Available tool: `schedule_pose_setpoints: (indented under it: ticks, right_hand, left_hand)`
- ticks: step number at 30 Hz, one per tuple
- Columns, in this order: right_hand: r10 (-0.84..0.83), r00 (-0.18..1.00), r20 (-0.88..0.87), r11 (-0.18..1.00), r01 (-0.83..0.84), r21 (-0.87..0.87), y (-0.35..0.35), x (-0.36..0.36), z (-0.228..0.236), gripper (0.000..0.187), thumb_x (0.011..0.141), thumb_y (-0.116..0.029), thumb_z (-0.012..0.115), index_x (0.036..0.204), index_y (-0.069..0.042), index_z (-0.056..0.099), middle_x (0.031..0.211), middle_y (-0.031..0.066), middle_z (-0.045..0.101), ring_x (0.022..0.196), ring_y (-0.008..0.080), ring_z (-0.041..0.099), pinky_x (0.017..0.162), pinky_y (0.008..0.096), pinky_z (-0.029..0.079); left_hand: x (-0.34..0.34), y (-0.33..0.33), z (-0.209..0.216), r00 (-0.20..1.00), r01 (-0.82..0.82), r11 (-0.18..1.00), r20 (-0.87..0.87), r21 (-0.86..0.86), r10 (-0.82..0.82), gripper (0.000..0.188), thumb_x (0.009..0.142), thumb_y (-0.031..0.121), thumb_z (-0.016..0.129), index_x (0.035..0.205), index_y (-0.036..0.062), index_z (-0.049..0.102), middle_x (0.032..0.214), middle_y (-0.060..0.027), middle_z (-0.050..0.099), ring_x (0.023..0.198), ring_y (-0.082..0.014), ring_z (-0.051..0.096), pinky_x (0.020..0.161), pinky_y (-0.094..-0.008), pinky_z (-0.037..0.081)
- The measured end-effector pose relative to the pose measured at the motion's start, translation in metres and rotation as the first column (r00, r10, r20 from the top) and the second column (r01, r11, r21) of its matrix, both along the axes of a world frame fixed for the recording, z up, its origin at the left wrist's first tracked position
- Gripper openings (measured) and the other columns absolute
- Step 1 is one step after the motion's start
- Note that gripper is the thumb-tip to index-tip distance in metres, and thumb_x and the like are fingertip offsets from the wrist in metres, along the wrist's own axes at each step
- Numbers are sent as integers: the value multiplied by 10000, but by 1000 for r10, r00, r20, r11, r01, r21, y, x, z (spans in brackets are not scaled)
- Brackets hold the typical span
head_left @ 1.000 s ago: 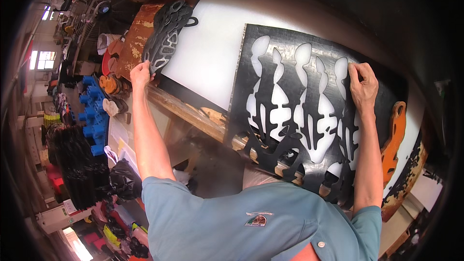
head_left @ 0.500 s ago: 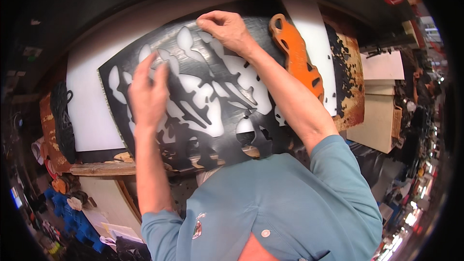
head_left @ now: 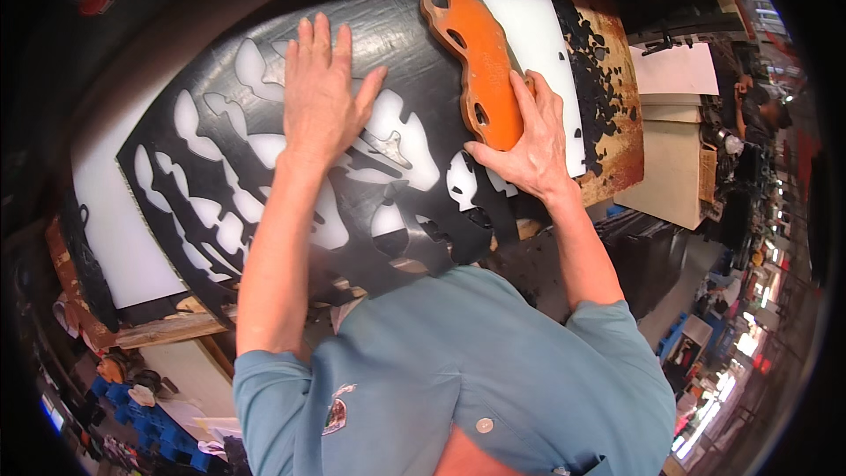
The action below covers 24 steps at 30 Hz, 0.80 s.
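Note:
A black, rubber-like sheet point(head_left: 379, 26) full of cut-out shapes lies over a white board point(head_left: 110, 211), which shows through the holes. My left hand point(head_left: 322, 101) rests flat on the sheet, fingers stretched out and thumb spread. On the sheet's right part lies a long orange cutting die point(head_left: 489, 66) with a wavy outline and several dark openings. My right hand point(head_left: 533, 145) grips its near end, the thumb on the left side and the fingers along the right. The sheet's near edge, cut into ragged strips, hangs close to my shirt.
Black scraps point(head_left: 599, 79) cover a rusty brown plate at the right. Beyond it stand pale boxes point(head_left: 661, 159) topped with a light sheet. A wooden edge point(head_left: 167, 331) runs along the table's near left, with blue crates point(head_left: 150, 423) below. A dark machine part overhangs the far side.
My right hand has left the sheet's far part and taken hold of the orange die. My left hand has moved right and now lies flat. The whole view has shifted.

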State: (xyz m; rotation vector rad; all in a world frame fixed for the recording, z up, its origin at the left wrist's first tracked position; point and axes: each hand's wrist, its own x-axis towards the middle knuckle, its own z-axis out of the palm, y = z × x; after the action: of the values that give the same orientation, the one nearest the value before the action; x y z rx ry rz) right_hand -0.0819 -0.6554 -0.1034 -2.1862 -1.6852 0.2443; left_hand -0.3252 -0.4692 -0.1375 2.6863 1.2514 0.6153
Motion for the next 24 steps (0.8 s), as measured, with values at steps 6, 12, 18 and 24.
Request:
schedule_pose_setpoints:
  ticks: [6,12,18,24]
  right_hand:
    - [-76,819,-568,997,74,-26,-5,47,27,1094,620,-314,981,1562,29,543,1532,203,574,1371,312,584,1196,424,450]
    - [30,930,-366,996,4,93,-5,54,38,1024,660,-321,963,1535,42,573,1538,200,567,1418,307,557,1213,423,420]
    - [182,956,-230,975,-145,166,36,0,26,1032,593,-300,963,1523,-28,609,1540,241,538,1422,389,534,1213,461,421]
    - [280,960,-13,946,-274,175,74,-24,2,946,610,-340,902,1471,-45,642,1482,282,497,1278,471,517,1093,540,494]
  left_hand:
    - [-13,-2,-2,999,23,1000,41,15,-24,749,1012,456,733,1490,-98,573,1637,-301,476,1583,-432,378,1326,-512,268]
    - [-16,-7,-1,995,21,1000,93,5,-21,709,990,374,778,1465,-114,581,1620,-311,490,1569,-444,400,1306,-537,307]
    - [-16,-6,4,991,21,1000,130,13,-22,619,978,241,775,1431,-135,584,1586,-320,521,1543,-465,432,1288,-553,335]
    - [-16,-6,1,986,22,1000,163,4,-22,598,974,215,767,1415,-150,595,1556,-334,547,1532,-470,448,1289,-550,335]
